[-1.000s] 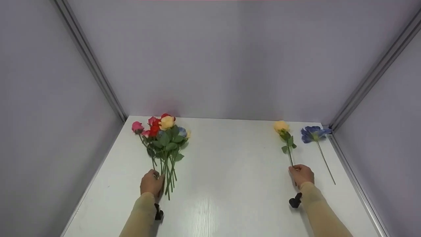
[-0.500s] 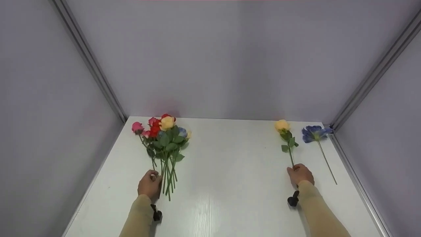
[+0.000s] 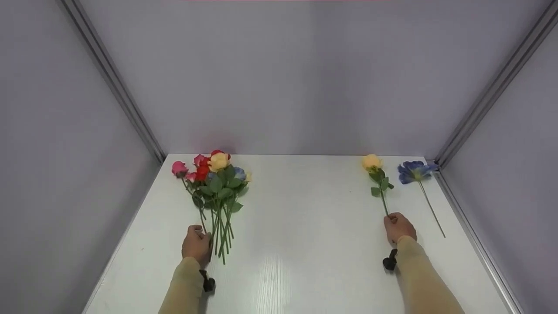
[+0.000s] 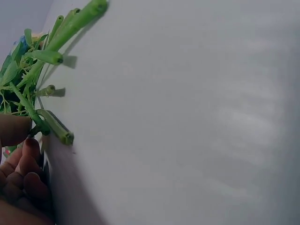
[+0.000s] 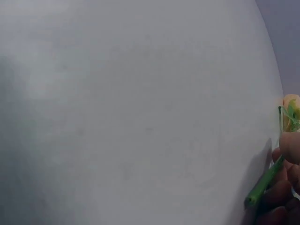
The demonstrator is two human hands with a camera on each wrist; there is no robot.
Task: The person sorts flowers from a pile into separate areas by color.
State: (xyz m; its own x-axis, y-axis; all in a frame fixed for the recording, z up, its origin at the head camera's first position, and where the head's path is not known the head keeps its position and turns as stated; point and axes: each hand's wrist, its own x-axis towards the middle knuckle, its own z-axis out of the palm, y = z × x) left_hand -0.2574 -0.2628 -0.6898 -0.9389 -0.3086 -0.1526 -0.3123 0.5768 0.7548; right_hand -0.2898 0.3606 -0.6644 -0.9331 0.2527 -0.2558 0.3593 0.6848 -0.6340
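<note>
table (image 3: 296, 226): smooth, glossy | rails (image 3: 114, 83): metal | sleeves (image 3: 425, 274): matt cloth | stems (image 4: 75, 30): plastic, probably

One overlapping bunch of red, pink, yellow and blue flowers (image 3: 224, 193), blooms too tangled to count; one green-leaved yellow rose (image 3: 372, 162); one broad-petalled blue flower (image 3: 413, 172); one white table (image 3: 305, 209).

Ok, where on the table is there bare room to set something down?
The widest bare patch lies between the flower bunch and the yellow flower in the right hand. A smaller one lies left of the left hand. It's crowded at the bunch and narrow beside the blue flower.
</note>
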